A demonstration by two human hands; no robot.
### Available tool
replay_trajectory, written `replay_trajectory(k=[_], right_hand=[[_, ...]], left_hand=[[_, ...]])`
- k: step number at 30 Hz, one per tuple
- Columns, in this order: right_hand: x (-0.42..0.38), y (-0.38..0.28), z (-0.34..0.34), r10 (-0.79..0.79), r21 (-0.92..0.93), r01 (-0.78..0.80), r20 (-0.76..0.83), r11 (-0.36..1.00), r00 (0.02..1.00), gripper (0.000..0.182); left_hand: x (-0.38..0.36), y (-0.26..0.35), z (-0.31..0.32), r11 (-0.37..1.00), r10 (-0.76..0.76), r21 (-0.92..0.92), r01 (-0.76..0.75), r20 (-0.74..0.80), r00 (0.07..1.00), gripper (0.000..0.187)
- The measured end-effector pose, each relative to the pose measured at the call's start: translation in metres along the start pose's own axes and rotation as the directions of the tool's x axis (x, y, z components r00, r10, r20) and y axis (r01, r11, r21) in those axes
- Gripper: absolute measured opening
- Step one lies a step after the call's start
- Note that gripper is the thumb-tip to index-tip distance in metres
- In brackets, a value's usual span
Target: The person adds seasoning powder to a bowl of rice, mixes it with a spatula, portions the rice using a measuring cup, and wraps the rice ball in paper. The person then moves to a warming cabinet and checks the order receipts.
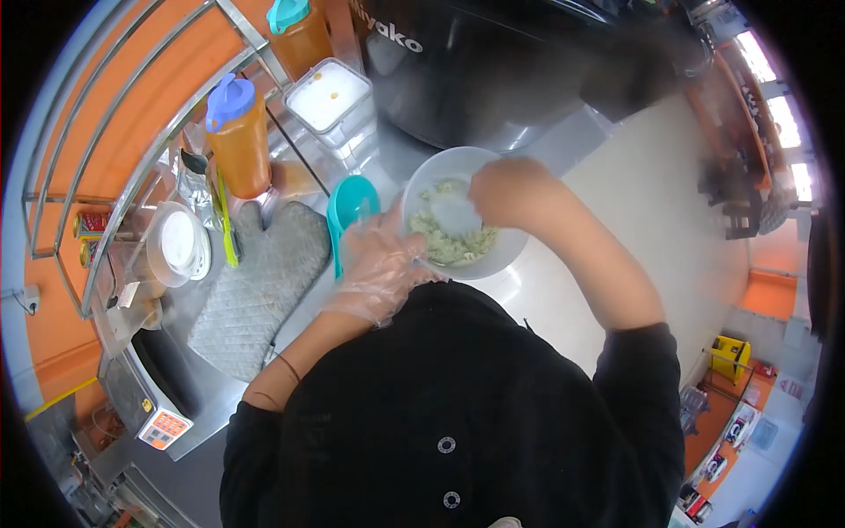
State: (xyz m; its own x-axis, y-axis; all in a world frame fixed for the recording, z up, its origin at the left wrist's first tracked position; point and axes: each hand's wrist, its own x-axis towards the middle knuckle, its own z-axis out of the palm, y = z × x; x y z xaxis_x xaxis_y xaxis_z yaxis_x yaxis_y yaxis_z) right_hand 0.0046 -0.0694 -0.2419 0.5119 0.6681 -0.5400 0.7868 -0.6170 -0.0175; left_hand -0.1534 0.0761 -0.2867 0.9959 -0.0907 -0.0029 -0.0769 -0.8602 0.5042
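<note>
My left hand, in a clear plastic glove, grips the near rim of a white bowl and holds it up in front of my chest. Pale green chopped food lies inside the bowl. My right hand is bare and reaches into the bowl from above; it is closed around a white spoon or scoop that rests on the food. A teal lid or scoop sits on the counter just left of the bowl.
A grey oven mitt lies on the steel counter. Behind it stand a blue-capped sauce bottle, a teal-capped bottle, a clear tub, and a large black cooker. A small scale sits at left.
</note>
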Motion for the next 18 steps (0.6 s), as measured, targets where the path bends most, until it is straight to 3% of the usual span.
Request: replay_trajectory(k=[1, 4, 7, 10, 11, 14, 15, 18], right_hand=[[0.003, 0.005, -0.003, 0.017, -0.035, -0.021, -0.094, 0.999, 0.995, 0.014], [0.005, -0.007, 0.010, -0.097, -0.125, 0.079, -0.150, 0.989, 0.984, 0.013], [-0.029, -0.027, 0.012, -0.245, -0.119, 0.261, 0.138, 0.958, 0.960, 0.012], [-0.045, -0.001, -0.023, -0.169, -0.091, 0.178, 0.102, 0.980, 0.980, 0.011], [-0.039, 0.007, -0.022, -0.119, -0.128, 0.112, -0.049, 0.985, 0.992, 0.010], [-0.003, -0.005, 0.003, -0.009, -0.192, -0.008, -0.084, 0.981, 0.996, 0.011], [-0.002, -0.006, 0.023, -0.080, -0.146, 0.062, -0.121, 0.987, 0.989, 0.011], [-0.039, -0.028, -0.012, -0.168, -0.100, 0.179, 0.110, 0.979, 0.980, 0.012]], left_hand=[[-0.001, -0.001, 0.001, 1.000, 0.000, -0.001, 0.000, 0.012, 1.000, 0.032], [-0.001, -0.006, 0.008, 0.999, 0.033, -0.016, -0.034, -0.059, 0.998, 0.029], [0.002, -0.004, 0.008, 0.999, 0.005, -0.032, -0.007, -0.070, 0.998, 0.029], [-0.001, 0.000, 0.010, 0.998, 0.003, -0.059, -0.007, -0.066, 0.998, 0.029], [-0.001, 0.000, 0.011, 0.999, -0.004, -0.048, 0.001, -0.051, 0.999, 0.029], [0.001, 0.001, 0.012, 1.000, -0.029, 0.007, 0.029, -0.014, 0.999, 0.030], [0.002, 0.004, 0.010, 0.998, -0.051, 0.038, 0.051, -0.002, 0.999, 0.029], [0.001, 0.004, 0.010, 0.999, -0.029, 0.015, 0.029, -0.021, 0.999, 0.029]])
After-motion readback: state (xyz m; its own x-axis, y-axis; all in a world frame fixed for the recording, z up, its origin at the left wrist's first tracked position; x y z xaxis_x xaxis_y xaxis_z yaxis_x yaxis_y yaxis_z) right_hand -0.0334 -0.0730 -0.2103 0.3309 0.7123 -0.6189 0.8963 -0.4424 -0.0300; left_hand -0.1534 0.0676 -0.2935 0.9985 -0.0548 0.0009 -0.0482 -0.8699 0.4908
